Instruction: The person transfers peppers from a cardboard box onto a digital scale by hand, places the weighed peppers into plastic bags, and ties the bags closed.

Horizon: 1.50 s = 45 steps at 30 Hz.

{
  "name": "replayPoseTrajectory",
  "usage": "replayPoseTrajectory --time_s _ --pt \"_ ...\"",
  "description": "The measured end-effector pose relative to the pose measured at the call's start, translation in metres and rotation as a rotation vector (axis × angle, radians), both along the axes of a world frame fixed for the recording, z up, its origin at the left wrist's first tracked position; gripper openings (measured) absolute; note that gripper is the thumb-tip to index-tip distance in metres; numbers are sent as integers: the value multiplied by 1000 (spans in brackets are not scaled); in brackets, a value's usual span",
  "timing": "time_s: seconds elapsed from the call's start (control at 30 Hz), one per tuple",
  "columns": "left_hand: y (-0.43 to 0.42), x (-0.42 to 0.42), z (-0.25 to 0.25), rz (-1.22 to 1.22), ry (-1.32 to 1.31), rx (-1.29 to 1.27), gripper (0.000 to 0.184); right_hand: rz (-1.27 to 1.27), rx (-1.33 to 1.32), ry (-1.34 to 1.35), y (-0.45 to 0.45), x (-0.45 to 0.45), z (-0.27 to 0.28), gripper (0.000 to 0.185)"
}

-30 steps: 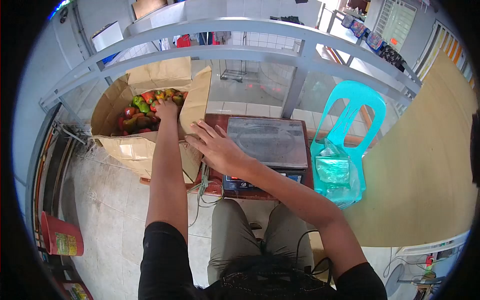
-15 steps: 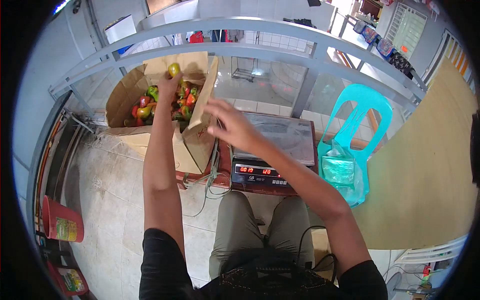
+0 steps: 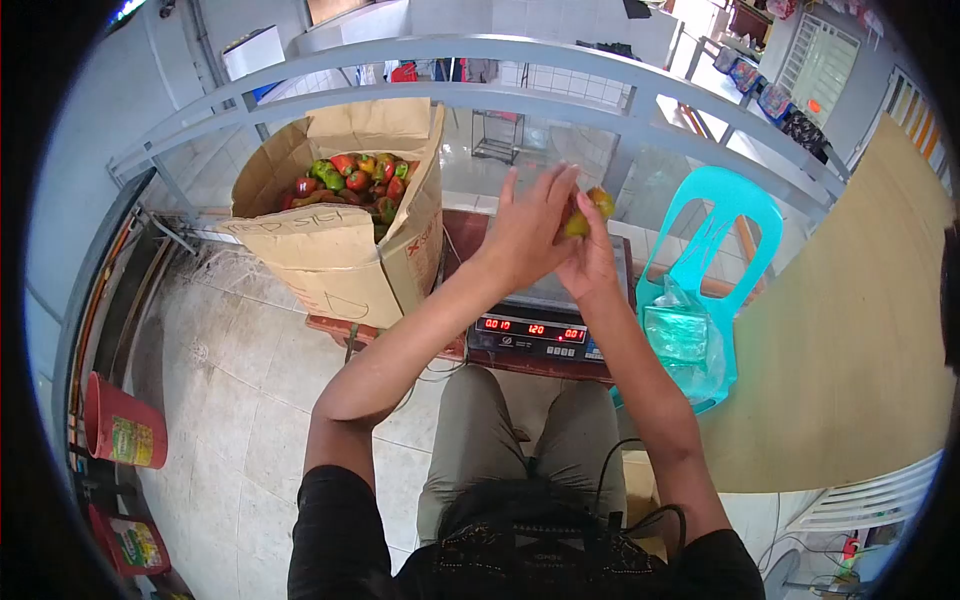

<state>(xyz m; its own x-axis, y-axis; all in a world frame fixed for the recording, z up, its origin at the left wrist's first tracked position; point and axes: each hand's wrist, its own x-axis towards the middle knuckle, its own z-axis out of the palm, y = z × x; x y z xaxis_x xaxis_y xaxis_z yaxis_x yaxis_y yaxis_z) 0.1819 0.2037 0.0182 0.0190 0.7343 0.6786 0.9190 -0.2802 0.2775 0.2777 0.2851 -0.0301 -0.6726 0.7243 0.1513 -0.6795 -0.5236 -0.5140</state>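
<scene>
My right hand [image 3: 592, 262] holds a yellow-green and reddish bell pepper [image 3: 602, 200] above the scale. My left hand [image 3: 530, 225] is beside it with fingers stretched out, slightly blurred, and partly covers the pepper and my right hand. Below both hands is the digital scale [image 3: 535, 340], its red digits lit and its plate mostly hidden by my arms. Left of the scale stands an open cardboard box [image 3: 335, 265], holding many red, green and yellow peppers [image 3: 358, 180].
A turquoise plastic chair [image 3: 735, 195] with clear plastic bags [image 3: 678, 335] on its seat stands right of the scale. A wooden board [image 3: 840, 360] fills the right side. Grey railing [image 3: 450, 95] runs behind. Red bins [image 3: 125, 425] sit at the left.
My left hand has moved right from the box to above the scale. The pepper it held is now in my right hand, which has also moved right. The box's near side stands more upright.
</scene>
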Motion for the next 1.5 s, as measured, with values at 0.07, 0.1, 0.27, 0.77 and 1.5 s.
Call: replayPoseTrajectory --time_s 0.07,0.1,0.27,0.77,1.5 --pt "-4 6 -8 5 39 -80 66 -8 -7 -49 11 10 -18 33" --pt "-5 5 -11 -16 51 -105 65 12 5 -86 20 14 -31 30" --pt "5 -120 36 -18 -120 -99 41 39 94 -330 33 33 -55 29" --pt "-139 -356 -53 550 158 -846 45 -34 162 -773 70 42 -121 50" --pt "-73 -435 -98 745 183 -699 65 -623 1543 -1623 93 5 -179 45"
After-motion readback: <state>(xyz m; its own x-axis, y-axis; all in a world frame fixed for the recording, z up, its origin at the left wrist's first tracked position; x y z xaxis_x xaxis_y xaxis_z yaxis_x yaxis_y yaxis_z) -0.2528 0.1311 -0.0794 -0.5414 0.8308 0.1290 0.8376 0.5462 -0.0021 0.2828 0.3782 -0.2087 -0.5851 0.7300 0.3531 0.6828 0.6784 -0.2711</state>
